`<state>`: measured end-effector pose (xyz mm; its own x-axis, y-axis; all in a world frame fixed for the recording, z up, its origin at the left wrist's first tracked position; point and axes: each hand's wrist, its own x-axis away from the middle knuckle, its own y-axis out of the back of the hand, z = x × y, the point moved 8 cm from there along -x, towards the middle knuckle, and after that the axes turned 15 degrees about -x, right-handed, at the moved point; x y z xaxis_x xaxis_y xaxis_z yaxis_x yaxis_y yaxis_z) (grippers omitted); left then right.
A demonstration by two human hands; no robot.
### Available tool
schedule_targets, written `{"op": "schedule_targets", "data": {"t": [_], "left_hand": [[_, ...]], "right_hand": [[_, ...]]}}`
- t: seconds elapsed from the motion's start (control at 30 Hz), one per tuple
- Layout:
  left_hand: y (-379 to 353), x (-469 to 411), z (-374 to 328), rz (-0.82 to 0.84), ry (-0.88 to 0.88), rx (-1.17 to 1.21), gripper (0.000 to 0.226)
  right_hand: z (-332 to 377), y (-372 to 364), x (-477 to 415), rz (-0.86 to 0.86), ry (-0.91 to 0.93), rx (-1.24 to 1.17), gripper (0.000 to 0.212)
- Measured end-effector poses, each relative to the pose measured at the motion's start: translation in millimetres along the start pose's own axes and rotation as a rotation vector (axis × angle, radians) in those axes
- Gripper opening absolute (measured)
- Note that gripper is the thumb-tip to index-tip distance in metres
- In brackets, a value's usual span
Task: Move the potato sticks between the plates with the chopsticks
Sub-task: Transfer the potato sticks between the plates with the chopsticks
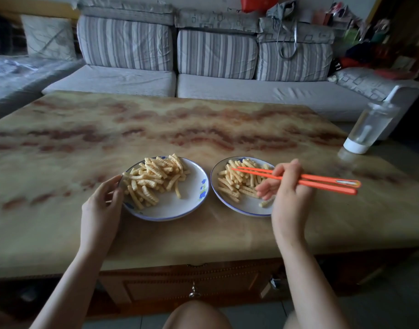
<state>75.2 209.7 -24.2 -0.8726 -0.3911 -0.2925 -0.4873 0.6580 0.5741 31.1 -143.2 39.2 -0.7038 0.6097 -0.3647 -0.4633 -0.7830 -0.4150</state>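
Right hand [286, 191] grips the orange chopsticks [305, 181], fingers curled round them mid-shaft. Their tips sit slightly apart over the heap on the right plate [229, 207]. Left hand [101, 200] sits at the near-left rim of the left plate [180, 216], fingers loosely curved against the edge. Whether it pinches the rim or only touches it we can't tell, since the hand hides the contact. Potato sticks [153, 179] are piled on both plates, with the bigger heap on the left one. The plates stand side by side, just apart, on the marbled table [156, 129] near its front edge.

Around them we see a clear bottle [370, 124] with a white base at the table's far right, blurred. A striped grey sofa [170, 51] stands behind the table, with a grey bag [286, 27] on its right backrest. The clutter at far right is too dark to name. A wooden drawer front with a metal pull [194, 293] shows under the tabletop. A bare knee [194, 314] is cut off by the bottom edge.

The right hand covers the near-right part of the right plate and some sticks there. One stray stick [265, 204] pokes out beside the fingers by the rim.
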Motion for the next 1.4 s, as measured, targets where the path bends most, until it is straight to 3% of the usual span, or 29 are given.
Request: {"op": "schedule_targets", "data": {"t": [0.23, 0.57, 0.7, 0.83, 1.03, 1.2, 1.4], "left_hand": [[-1, 0, 1, 0.002, -0.003, 0.007, 0.028], [-1, -1, 1, 0.001, -0.007, 0.004, 0.029], [-1, -1, 2, 0.003, -0.004, 0.008, 0.029], [-2, -1, 1, 0.005, -0.006, 0.016, 0.029], [-1, -1, 1, 0.000, -0.006, 0.014, 0.028], [-1, -1, 0, -0.001, -0.007, 0.005, 0.029], [-1, -1, 1, -0.002, -0.005, 0.010, 0.029]], "right_hand": [[15, 36, -16, -0.141, 0.113, 0.100, 0.043], [16, 34, -13, -0.118, 0.117, 0.105, 0.042], [18, 17, -5, -0.027, 0.108, 0.016, 0.041], [-1, -17, 13, 0.145, -0.044, -0.097, 0.042], [-22, -63, 48, 0.419, -0.109, -0.051, 0.038], [-36, -75, 55, 0.453, -0.154, -0.010, 0.039], [-34, -62, 47, 0.335, -0.180, 0.006, 0.042]]}}
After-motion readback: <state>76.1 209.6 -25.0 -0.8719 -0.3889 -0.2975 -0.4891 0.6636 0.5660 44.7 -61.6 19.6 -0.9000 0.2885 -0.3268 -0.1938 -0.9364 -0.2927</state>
